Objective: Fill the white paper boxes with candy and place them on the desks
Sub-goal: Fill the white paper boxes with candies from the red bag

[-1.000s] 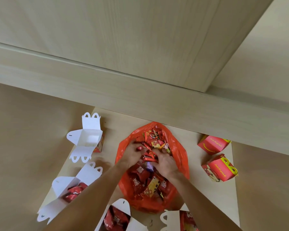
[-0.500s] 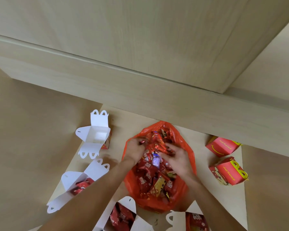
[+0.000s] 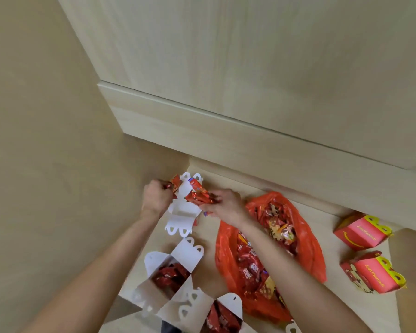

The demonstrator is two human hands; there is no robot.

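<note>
Both hands have left the crinkly red bag (image 3: 308, 246); left hand (image 3: 155, 198) and right hand (image 3: 223, 205) grip shiny candy wrappers (image 3: 198, 197) over the open white paper box (image 3: 181, 212), centre frame, flaps pointing up-frame.

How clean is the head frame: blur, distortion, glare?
Head view: wide-angle bending on the cabinet edge; motion smear on the lower white boxes; left hand and right hand fairly sharp; soft even light, no glare, slight sheen on the orange bag.
</note>
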